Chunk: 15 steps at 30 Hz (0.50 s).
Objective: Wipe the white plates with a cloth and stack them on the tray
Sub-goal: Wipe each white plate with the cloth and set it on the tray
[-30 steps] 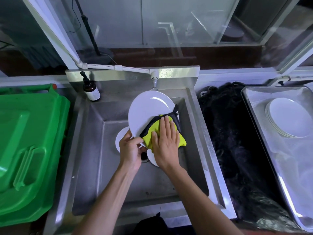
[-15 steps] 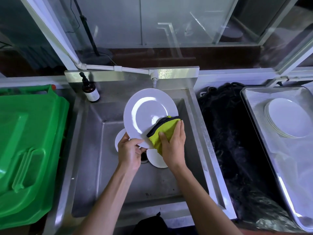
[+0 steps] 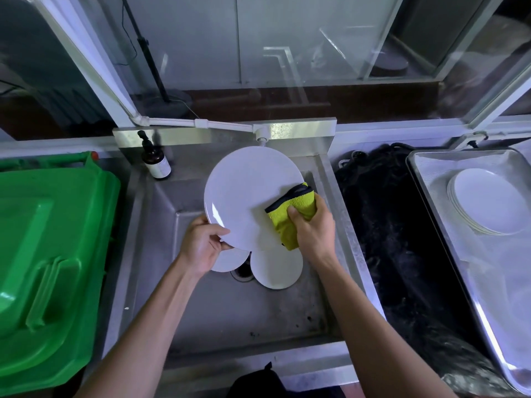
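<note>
Two hands on the job: left hand (image 3: 204, 245) pinching the near-left rim of the plate (image 3: 247, 196), held tilted over the sink (image 3: 224, 311); right hand (image 3: 313, 225) curled round the yellow cloth (image 3: 290, 216), pressing it on the plate's right edge. Two more plates (image 3: 277, 268) lying flat in the sink bottom, just under the held one, one mostly hidden behind the left hand. Clean stack (image 3: 485, 205) already sitting on the tray (image 3: 459, 282) far right, well apart from the sink. To do this bit well, probably best to keep a firm pinch on the rim, sweep the cloth round the whole rim and not just the middle, and turn the plate a little at a time with the left so nothing gets missed. Slippery if wet, so no loosening that left grip over the other plates. Compared with a second ago: cloth gone from flat under open fingers near the plate's near edge to bunched in a fist at the right rim, and plate tipped a bit flatter and shifted left. Half a second back, much the same pose but cloth lower.
</note>
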Available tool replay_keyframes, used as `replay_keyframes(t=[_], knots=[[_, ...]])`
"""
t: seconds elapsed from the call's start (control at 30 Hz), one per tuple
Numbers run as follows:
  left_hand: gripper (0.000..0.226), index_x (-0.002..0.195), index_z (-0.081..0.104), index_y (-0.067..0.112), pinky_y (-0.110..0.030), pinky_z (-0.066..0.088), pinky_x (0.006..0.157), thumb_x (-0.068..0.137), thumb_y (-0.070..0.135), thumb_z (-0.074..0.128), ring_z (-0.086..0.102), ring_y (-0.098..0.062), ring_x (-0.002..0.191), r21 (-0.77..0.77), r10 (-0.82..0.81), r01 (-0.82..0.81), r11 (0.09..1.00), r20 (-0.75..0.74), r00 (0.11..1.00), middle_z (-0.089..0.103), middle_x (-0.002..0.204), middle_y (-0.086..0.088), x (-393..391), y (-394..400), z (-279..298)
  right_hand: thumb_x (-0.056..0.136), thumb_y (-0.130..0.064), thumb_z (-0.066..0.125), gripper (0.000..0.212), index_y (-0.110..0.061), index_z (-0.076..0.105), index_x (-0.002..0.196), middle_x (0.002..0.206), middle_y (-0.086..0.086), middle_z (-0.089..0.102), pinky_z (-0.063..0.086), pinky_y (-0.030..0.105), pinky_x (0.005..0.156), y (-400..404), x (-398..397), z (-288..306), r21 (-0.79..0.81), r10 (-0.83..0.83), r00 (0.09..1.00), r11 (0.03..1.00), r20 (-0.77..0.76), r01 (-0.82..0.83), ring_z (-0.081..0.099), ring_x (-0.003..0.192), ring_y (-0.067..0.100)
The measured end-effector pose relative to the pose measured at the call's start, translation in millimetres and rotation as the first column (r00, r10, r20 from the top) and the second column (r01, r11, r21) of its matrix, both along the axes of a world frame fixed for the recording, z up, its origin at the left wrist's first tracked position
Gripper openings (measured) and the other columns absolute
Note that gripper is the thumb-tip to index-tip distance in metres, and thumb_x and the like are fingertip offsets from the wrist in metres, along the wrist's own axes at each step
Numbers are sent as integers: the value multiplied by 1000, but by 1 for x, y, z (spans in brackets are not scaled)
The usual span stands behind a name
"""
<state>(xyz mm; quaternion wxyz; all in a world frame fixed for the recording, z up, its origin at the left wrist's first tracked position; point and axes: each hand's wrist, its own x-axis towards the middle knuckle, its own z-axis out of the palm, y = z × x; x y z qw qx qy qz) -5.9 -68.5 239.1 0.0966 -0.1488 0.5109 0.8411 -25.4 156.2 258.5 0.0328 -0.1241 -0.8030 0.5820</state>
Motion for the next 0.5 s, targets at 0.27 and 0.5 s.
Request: replay_keyframes(t=[0.27, 0.5], knots=[[38, 97, 68, 1, -36, 57, 58, 59, -4, 61, 66, -35, 79, -235, -206, 224, 946, 97, 974, 72, 93, -17, -23, -31, 24, 87, -18, 75, 43, -19, 59, 128, 105, -8, 71, 56, 32, 85, 18, -7, 1, 16, 94, 995, 995, 17, -94, 67, 97, 7], [27, 69, 77, 17, -21, 46, 47, 59, -2, 60, 62, -16, 61, -424, -478, 502, 754, 171, 862, 68, 71, -3, -38, -38, 44, 86, -14, 75, 40, -37, 57, 113, 95, -24, 68, 46, 4, 69, 25, -11, 4, 110, 239, 971, 965, 15, -239, 63, 91, -10]])
